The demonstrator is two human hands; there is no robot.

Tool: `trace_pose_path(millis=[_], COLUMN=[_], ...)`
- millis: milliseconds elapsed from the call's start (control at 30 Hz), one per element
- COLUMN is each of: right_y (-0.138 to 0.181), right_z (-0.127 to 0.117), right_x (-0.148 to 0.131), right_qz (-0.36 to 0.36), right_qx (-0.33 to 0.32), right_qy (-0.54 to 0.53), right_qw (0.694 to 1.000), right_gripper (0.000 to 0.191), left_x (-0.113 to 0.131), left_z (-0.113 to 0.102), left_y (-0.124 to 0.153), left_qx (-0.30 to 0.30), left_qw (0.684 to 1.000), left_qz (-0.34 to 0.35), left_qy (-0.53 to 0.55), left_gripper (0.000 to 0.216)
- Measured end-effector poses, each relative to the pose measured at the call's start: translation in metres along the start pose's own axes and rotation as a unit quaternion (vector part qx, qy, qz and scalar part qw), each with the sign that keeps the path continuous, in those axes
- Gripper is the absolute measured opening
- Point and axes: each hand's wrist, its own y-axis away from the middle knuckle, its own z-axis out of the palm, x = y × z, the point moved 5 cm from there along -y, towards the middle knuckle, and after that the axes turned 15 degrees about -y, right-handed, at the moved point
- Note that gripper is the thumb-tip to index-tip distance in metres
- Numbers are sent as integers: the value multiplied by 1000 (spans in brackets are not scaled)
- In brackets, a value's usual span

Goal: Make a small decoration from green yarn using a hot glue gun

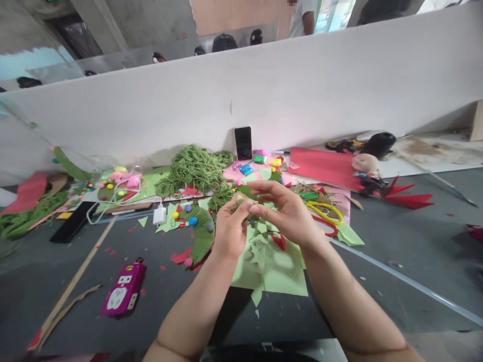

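Note:
My left hand (232, 231) and my right hand (283, 211) meet above the middle of the table, thumbs and fingertips pinched close together. What they hold is mostly hidden by the fingers; a bit of green shows around them. Below the hands lie light green paper sheets (281, 274) and cut star-like green paper pieces (258, 251). A red paper scrap (278, 241) is just under my right hand. Left of my left hand rests a green yarn-wrapped crescent (203, 236) dotted with coloured pompoms. A loose end of green yarn (222, 196) lies behind my left fingers.
Behind are a heap of green yarn (196, 168) and an upright phone (243, 143) against the white partition (302, 85). Yellow-handled scissors (328, 213) and red card (324, 166) lie right. A purple power strip (124, 289), a white charger (159, 215) and a black case (73, 222) lie left.

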Motion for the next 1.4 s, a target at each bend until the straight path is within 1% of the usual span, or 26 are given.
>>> trace_pose_path(millis=[67, 133, 267, 333, 433, 533, 600, 667, 800, 933, 1033, 1133, 1200, 1400], right_y=[0, 0, 0, -1, -3, -5, -6, -7, -4, 2, 5, 6, 6, 3], right_z=[0, -1, -3, -6, -12, -18, -18, -17, -15, -16, -17, -17, -16, -15], right_x=[-1, -3, -6, -6, -1, 8, 13, 17, 14, 3, -3, -3, -1, 6], right_qz=[-19, -54, -141, -159, -132, -82, -55, -36, -20, -39, -54, -50, -45, -39], right_qx=[-14, -17, -2, 1, 8, 43, 60, 68, 85, 116, 137, 145, 142, 129], right_qy=[-14, -1, 51, 47, -34, -125, -159, -174, -157, -111, -94, -83, -81, -74], right_qw=[1000, 998, 989, 986, 991, 988, 984, 982, 984, 986, 985, 985, 986, 988], right_gripper=[38, 38, 46, 50, 41, 27, 24, 22, 16, 15, 17, 21, 23, 26], left_x=[0, 0, 1, 2, 6, 11, 13, 12, 6, -4, -8, -11, -13, -13], left_z=[2, 4, 5, 4, -3, -14, -21, -25, -23, -17, -14, -13, -13, -14], left_y=[2, 4, 8, 9, 9, 3, -1, -6, -10, -11, -12, -12, -13, -13], left_qx=[-31, -48, -52, -38, 6, 55, 86, 102, 102, 106, 102, 98, 91, 71], left_qw=[999, 996, 991, 989, 988, 987, 983, 979, 975, 966, 959, 958, 965, 990], left_qz=[-31, -59, -91, -103, -117, -114, -107, -103, -116, -155, -178, -187, -176, -93], left_qy=[26, 50, 82, 96, 103, 103, 120, 140, 161, 178, 196, 193, 173, 74], left_gripper=[21, 21, 16, 14, 11, 10, 9, 9, 9, 11, 13, 13, 12, 10])
